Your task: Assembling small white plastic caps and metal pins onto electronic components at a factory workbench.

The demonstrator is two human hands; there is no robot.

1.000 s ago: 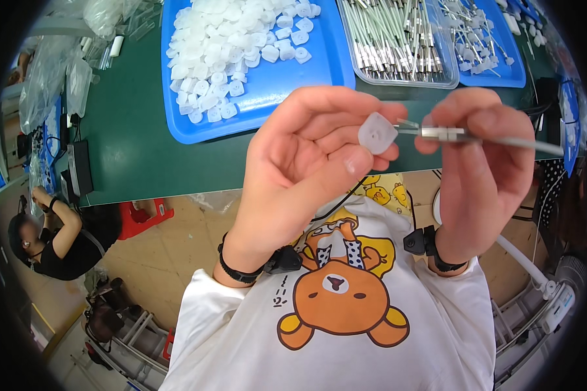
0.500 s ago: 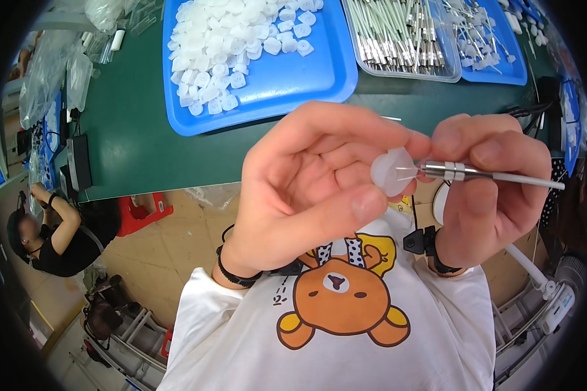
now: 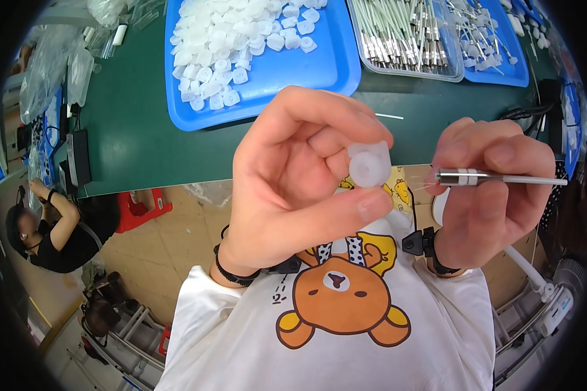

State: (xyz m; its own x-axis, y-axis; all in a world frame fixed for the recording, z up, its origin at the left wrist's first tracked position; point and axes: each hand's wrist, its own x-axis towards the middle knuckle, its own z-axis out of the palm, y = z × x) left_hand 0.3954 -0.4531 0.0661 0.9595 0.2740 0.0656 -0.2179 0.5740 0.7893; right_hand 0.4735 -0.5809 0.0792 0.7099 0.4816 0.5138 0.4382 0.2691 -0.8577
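Between the thumb and forefinger of my left hand [image 3: 277,189] is a small translucent white plastic cap [image 3: 370,167], its round opening showing. My right hand [image 3: 502,218] pinches a slim rod [image 3: 496,178] with a silver metal barrel. A thin pale tube extends from the rod's right end, and fine wires point left toward the cap. Cap and wires are apart, with a gap between them. Both hands are held in the air above my lap, near the table's front edge.
A blue tray [image 3: 306,78] with many similar white caps lies on the green table [image 3: 120,146]. Right of it are a clear box [image 3: 407,73] of metal-ended rods and another blue tray [image 3: 512,77] with capped pieces. Another person [image 3: 62,225] sits at the left.
The wires were at the cap half a second ago; now they are clear of it. My left hand has moved slightly left and turned the cap's opening into view.
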